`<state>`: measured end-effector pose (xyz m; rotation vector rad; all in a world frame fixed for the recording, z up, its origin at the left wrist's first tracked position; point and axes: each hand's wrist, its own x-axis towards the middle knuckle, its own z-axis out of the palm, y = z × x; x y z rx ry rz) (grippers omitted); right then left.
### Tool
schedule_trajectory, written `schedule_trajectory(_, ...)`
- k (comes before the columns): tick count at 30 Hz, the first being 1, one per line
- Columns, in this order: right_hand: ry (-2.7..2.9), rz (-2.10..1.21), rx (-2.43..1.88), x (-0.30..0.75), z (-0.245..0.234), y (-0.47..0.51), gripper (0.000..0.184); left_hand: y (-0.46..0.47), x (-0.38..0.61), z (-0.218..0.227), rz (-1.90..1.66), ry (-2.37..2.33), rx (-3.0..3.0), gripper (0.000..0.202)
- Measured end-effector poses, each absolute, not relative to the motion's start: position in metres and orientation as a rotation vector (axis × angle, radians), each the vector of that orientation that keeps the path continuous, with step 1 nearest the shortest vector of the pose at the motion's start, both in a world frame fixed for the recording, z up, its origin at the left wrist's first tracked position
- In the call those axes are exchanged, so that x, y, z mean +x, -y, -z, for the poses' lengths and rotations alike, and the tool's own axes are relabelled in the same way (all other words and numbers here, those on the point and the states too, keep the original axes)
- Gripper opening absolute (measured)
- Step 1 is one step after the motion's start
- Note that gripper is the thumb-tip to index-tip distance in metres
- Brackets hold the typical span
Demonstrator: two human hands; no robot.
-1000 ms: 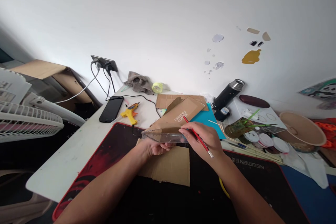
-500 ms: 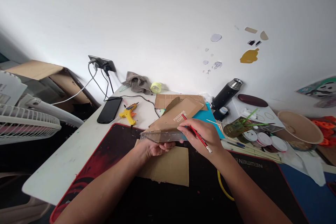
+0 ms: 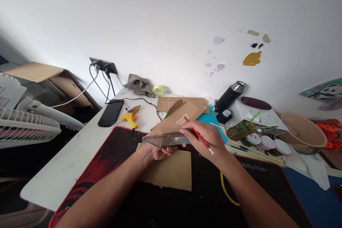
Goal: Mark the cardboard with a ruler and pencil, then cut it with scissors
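My left hand (image 3: 161, 151) grips a brown cardboard piece (image 3: 175, 114) from below, its fingers curled under the near edge. The cardboard is printed "PRESSURE COOKER" and has clear tape (image 3: 165, 139) along the side facing me. Between the fingers of my right hand (image 3: 204, 135) is a red pencil (image 3: 199, 134), its eraser end toward me and its tip over the printed words. Whether the tip touches the cardboard I cannot tell. Beneath my hands a flat cardboard sheet (image 3: 171, 171) lies on the dark mouse pad (image 3: 160, 206).
A yellow glue gun (image 3: 130, 117) and a black phone (image 3: 110, 113) lie to the left. Behind the cardboard is a blue sheet (image 3: 210, 117). A black flask (image 3: 229, 96), a jar with brushes (image 3: 237, 130) and paint pots (image 3: 267, 142) stand right. A white fan (image 3: 32, 124) is far left.
The view has shifted slightly. Both hands, the cardboard and the pencil keep almost the same positions relative to each other.
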<state>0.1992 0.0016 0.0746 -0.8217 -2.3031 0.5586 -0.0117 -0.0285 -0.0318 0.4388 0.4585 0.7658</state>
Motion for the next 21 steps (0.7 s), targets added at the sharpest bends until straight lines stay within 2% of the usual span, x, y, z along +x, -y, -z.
schedule_trajectory(21, 2.312, -0.533, -0.788, 0.2010, -0.0735, -0.0007, 0.018, 0.0319, -0.0097, 0.0243, -0.776, -0.514, 0.546, 0.047)
